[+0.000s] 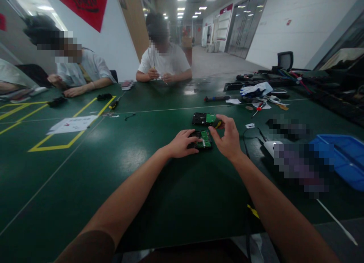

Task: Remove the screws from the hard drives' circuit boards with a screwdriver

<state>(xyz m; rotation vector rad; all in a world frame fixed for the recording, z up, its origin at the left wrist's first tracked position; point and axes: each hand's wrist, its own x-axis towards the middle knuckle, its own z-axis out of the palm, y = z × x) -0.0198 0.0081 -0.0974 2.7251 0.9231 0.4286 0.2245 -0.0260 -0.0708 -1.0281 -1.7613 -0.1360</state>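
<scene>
While the left hand (183, 143) lies over the left end of the near hard drive (202, 139), its fingers are loosely bent and spread on top rather than wrapped round it. The thumb rests along the near edge. The right hand (228, 137) hovers at the drive's 2 o'clock, thumb and fingertips pinched together on a small dark-and-yellow tool (217, 123). What kind of tool it is cannot be told.

A second hard drive (203, 118) sits just beyond the first at 12 o'clock, green board up, with the tool's end right at its near-right corner. At 3 o'clock of the right hand a black cable (247, 138) loops toward a white device (270, 146), and a blue bin (342, 156) stands farther out the same way. A red-handled screwdriver (259, 108) lies at 1 o'clock, among papers and clutter. Well off at 9 o'clock a white sheet (72, 124) lies across yellow tape lines (54, 146). On the far side of the green table (159, 202), 2 people sit at 11 and 12 o'clock, their hands on their own work.

The near drive lies flat between the 2 hands — under the left, just beside the right.
</scene>
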